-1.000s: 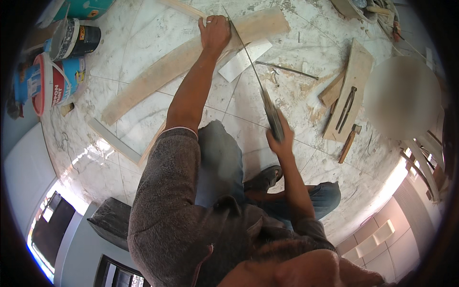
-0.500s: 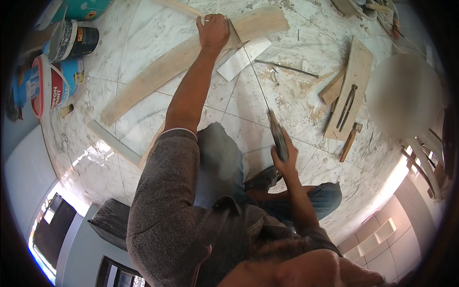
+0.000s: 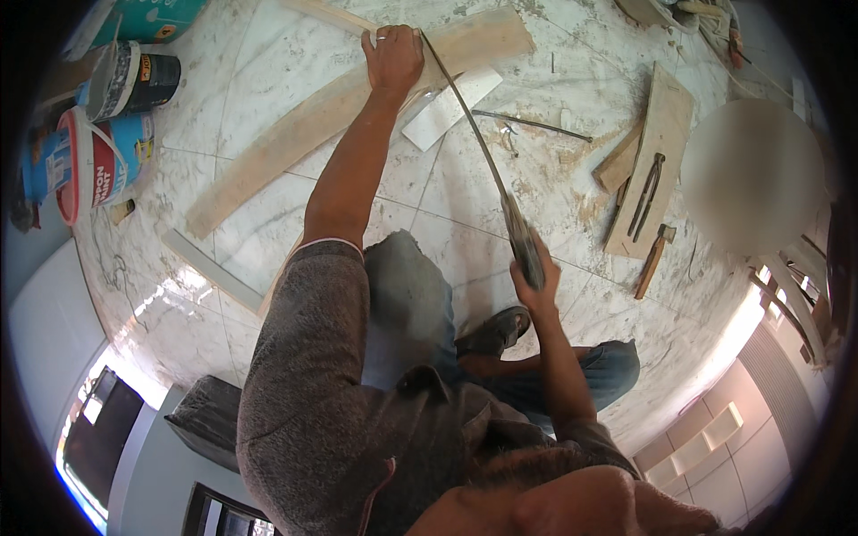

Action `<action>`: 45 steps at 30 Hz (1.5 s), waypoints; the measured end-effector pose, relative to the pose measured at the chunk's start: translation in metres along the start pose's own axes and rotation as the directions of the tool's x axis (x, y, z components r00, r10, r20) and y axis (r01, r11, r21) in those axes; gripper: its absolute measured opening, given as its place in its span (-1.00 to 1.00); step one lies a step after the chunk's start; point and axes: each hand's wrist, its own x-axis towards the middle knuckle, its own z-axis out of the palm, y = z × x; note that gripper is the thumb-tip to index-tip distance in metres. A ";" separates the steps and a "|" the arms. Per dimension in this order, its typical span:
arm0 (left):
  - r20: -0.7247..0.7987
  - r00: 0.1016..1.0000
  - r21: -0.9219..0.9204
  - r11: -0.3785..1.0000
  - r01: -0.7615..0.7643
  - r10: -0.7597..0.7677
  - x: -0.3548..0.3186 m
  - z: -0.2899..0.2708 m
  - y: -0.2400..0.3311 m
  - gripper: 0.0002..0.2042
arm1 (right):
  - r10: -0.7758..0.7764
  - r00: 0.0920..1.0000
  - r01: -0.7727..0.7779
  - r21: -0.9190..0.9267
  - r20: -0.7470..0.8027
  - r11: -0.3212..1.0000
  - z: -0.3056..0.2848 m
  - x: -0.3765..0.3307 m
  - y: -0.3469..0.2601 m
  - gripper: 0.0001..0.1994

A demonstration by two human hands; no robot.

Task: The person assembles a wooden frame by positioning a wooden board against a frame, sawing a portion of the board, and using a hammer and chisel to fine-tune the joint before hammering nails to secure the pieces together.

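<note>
My right hand [image 3: 538, 281] is closed around the handle of a handsaw [image 3: 483, 147]. Its long thin blade runs away from me up to my left hand. At the far side, my left hand [image 3: 394, 61] grips a narrow wooden strip [image 3: 329, 12], its fingers bent over the strip's end right beside the blade's tip. Under that hand lies a long pale plank [image 3: 277, 152], stretching from near left to far right. A short white board [image 3: 451, 109] rests on the floor partly beneath the blade. My hand hides where blade and strip meet.
Right of the saw are a wooden board [image 3: 657, 134] with pincers [image 3: 648, 196] on it, a hammer [image 3: 656, 261] and a dark metal bar [image 3: 532, 125]. Paint buckets [image 3: 94, 165] stand at the left. An L-shaped wooden frame piece [image 3: 214, 270] lies near my left elbow. A round blurred shape [image 3: 753, 176] is at the right.
My right hand has shifted slightly, and the saw blade has tilted so that more of its flat side shows. My left hand keeps its hold on the strip.
</note>
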 end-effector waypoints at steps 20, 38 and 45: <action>0.004 1.000 -0.035 0.999 0.010 -0.010 0.005 0.003 -0.001 -0.70 | 0.008 0.998 -0.006 -0.035 0.069 0.999 0.015 0.044 -0.007 -0.36; -0.023 1.000 0.017 1.000 0.010 -0.009 0.011 0.003 -0.001 -0.66 | 0.044 0.999 -0.046 0.071 0.029 0.996 -0.009 -0.024 0.009 -0.39; -0.063 0.998 -0.009 1.000 0.002 -0.003 0.010 0.008 -0.005 -0.66 | 0.088 0.995 -0.092 0.075 0.053 0.993 -0.030 -0.027 -0.002 -0.42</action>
